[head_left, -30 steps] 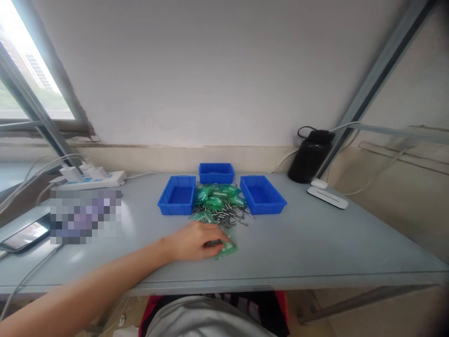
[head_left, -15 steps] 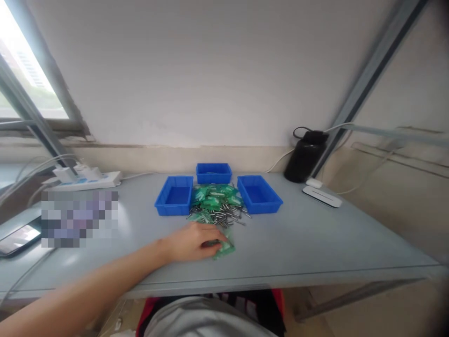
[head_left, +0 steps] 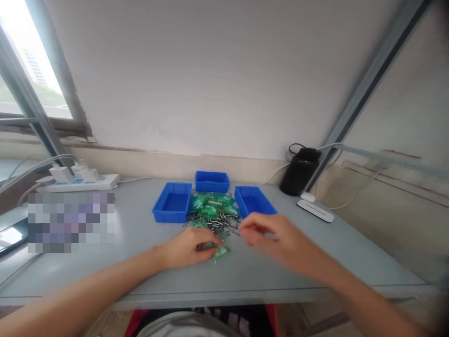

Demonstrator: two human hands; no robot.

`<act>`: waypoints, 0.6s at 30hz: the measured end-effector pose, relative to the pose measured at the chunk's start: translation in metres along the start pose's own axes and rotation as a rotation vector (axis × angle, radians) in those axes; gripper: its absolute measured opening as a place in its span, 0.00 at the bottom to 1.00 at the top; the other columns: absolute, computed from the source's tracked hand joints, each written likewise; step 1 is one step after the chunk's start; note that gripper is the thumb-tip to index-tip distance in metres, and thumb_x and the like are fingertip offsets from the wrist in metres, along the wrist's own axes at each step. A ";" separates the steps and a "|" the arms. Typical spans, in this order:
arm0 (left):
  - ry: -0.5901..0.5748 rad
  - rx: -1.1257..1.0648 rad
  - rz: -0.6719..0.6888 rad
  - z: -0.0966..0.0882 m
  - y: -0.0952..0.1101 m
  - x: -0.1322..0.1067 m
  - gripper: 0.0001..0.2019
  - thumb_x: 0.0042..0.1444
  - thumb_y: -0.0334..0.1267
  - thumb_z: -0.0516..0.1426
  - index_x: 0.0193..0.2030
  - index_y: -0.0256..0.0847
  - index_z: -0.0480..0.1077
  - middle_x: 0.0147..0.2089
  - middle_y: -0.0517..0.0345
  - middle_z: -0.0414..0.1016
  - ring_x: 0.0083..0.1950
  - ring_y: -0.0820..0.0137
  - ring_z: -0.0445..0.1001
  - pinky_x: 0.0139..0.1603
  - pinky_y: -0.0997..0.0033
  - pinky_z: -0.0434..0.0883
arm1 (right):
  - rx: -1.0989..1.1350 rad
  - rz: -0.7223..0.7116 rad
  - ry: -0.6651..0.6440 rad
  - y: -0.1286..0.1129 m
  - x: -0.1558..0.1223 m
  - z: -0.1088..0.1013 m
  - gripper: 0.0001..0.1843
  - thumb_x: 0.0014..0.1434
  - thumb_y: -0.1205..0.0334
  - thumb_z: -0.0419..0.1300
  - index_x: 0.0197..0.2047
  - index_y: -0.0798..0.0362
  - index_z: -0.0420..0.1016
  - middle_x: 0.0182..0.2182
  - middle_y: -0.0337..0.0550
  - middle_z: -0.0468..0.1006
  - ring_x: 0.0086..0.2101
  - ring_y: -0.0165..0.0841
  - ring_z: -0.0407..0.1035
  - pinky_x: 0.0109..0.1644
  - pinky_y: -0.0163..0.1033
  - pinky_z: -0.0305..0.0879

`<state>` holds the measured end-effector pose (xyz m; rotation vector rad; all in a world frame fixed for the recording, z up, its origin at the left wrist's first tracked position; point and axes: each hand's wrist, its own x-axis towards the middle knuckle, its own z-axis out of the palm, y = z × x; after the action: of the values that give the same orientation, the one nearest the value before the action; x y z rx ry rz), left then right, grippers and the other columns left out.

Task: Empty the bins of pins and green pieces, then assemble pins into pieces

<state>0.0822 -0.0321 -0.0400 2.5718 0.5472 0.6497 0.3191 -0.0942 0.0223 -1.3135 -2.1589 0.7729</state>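
At the front of the pile, my left hand (head_left: 191, 246) rests on the table, its thumb and forefinger closed on a small green plastic packet (head_left: 220, 253). My right hand (head_left: 271, 238) hovers to the right of that packet, in front of the right blue bin; it is slightly blurred, its fingers curved and a gap between thumb and forefinger, with nothing visible in it. Beyond both hands lies a heap of loose metal screws or pins (head_left: 220, 223), dark and silvery, too small to name surely. More green packets (head_left: 213, 203) are piled behind and on them.
Blue plastic bins stand around the pile: a left bin (head_left: 170, 216), a back bin (head_left: 212, 186) and a right bin (head_left: 254, 200). A black bottle (head_left: 300, 172) and a white flat device (head_left: 315, 211) are at the right. A power strip (head_left: 82, 182) with plugs lies at the left.
My right hand has come into view from the right and is near the packet. My left hand stays at the packet; the whole view has shifted slightly.
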 end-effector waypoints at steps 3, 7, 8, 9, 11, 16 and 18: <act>0.103 -0.052 -0.135 0.000 -0.001 0.002 0.07 0.56 0.36 0.57 0.39 0.38 0.74 0.28 0.59 0.74 0.26 0.74 0.68 0.28 0.78 0.63 | -0.149 -0.051 0.019 0.007 0.015 0.030 0.19 0.57 0.47 0.58 0.47 0.50 0.68 0.28 0.38 0.74 0.29 0.33 0.68 0.31 0.36 0.60; 0.256 -0.122 -0.316 0.001 -0.005 0.004 0.11 0.54 0.41 0.58 0.26 0.37 0.68 0.20 0.64 0.67 0.21 0.77 0.62 0.22 0.80 0.59 | -0.289 -0.144 0.055 0.023 0.038 0.053 0.23 0.54 0.47 0.61 0.48 0.51 0.65 0.29 0.38 0.72 0.28 0.33 0.67 0.30 0.35 0.57; 0.286 -0.149 -0.337 0.001 -0.005 0.004 0.12 0.54 0.41 0.58 0.24 0.38 0.65 0.20 0.65 0.67 0.21 0.77 0.62 0.22 0.80 0.59 | -0.299 -0.155 0.100 0.027 0.042 0.054 0.23 0.54 0.47 0.60 0.48 0.51 0.65 0.29 0.38 0.72 0.28 0.33 0.67 0.30 0.36 0.57; 0.305 -0.188 -0.353 0.002 -0.006 0.004 0.13 0.54 0.41 0.58 0.24 0.38 0.62 0.20 0.65 0.67 0.21 0.77 0.63 0.22 0.80 0.59 | -0.295 -0.162 0.150 0.031 0.044 0.055 0.24 0.54 0.48 0.60 0.50 0.51 0.63 0.30 0.39 0.72 0.29 0.34 0.67 0.31 0.36 0.58; 0.307 -0.297 -0.371 0.002 -0.004 0.005 0.13 0.54 0.41 0.58 0.25 0.39 0.60 0.22 0.65 0.68 0.22 0.77 0.65 0.22 0.80 0.61 | -0.257 -0.185 0.219 0.038 0.045 0.053 0.22 0.56 0.51 0.59 0.50 0.52 0.62 0.32 0.40 0.72 0.31 0.34 0.67 0.34 0.36 0.60; 0.242 -0.518 -0.362 0.004 0.000 0.004 0.13 0.54 0.40 0.57 0.26 0.40 0.57 0.24 0.63 0.72 0.22 0.74 0.70 0.22 0.77 0.67 | -0.220 -0.247 0.102 0.037 0.036 0.055 0.17 0.56 0.59 0.58 0.48 0.51 0.63 0.34 0.41 0.73 0.31 0.33 0.67 0.34 0.35 0.60; 0.223 -0.540 -0.362 0.005 -0.001 0.003 0.13 0.54 0.40 0.58 0.26 0.40 0.57 0.24 0.62 0.72 0.24 0.73 0.72 0.25 0.76 0.69 | -0.212 -0.195 0.063 0.033 0.033 0.058 0.23 0.54 0.59 0.59 0.52 0.51 0.59 0.33 0.40 0.73 0.29 0.33 0.67 0.31 0.34 0.57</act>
<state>0.0872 -0.0315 -0.0429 1.8532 0.7645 0.8249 0.2874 -0.0639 -0.0379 -1.1861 -2.3247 0.4299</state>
